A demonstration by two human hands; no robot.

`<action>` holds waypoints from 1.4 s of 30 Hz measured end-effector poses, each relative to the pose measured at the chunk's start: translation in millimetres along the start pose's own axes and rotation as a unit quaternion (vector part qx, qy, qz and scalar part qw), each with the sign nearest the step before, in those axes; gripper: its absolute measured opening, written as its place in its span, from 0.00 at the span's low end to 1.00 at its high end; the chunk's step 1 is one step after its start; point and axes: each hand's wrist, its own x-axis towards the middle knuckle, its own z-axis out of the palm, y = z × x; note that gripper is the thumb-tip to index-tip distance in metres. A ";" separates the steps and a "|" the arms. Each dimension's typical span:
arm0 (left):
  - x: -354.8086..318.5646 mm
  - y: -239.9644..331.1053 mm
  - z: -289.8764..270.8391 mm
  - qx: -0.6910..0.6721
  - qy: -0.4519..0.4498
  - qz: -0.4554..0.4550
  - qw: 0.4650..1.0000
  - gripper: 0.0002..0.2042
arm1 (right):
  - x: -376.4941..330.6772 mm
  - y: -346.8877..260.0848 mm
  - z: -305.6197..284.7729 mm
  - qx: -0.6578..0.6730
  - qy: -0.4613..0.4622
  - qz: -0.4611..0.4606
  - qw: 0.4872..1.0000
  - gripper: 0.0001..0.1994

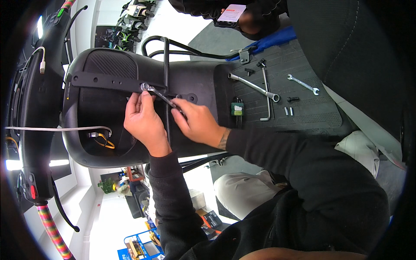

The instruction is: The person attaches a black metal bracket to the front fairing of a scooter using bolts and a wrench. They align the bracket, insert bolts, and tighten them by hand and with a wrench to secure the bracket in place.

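A black flat bar with holes (102, 82) lies along the scooter's black front panel (190, 78). A silver combination wrench (161, 95) has its ring end at the bar's lower end, seemingly around a fastener. My right hand (197, 121) is closed around the wrench's handle. My left hand (146, 123) is closed too, thumb and fingers pinched at the ring end; its other fingertips are partly hidden by the bar. A black tube frame (166, 65) crosses the panel beside the wrench.
On the ribbed footboard (303, 112) lie a long double-ended wrench (255, 87), an L-shaped bar (267, 95), an open-end wrench (303, 84), a black bolt (293, 99) and a green hex-key holder (237, 109). A white cable (56, 128) hangs across the panel. Another person holds a phone (231, 15).
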 end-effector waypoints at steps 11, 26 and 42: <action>3.3 5.3 -6.8 0.009 -0.036 -0.017 0.999 0.16 | -10.2 -47.0 6.0 0.214 -0.064 0.181 0.958 0.16; 4.1 7.2 -4.5 -0.010 -0.062 -0.014 0.998 0.12 | 75.3 29.0 -22.4 0.079 -0.113 0.205 0.969 0.37; 2.8 5.5 -2.0 -0.003 -0.049 0.006 0.999 0.12 | 122.1 46.2 -20.0 -0.112 -0.090 -0.055 0.988 0.28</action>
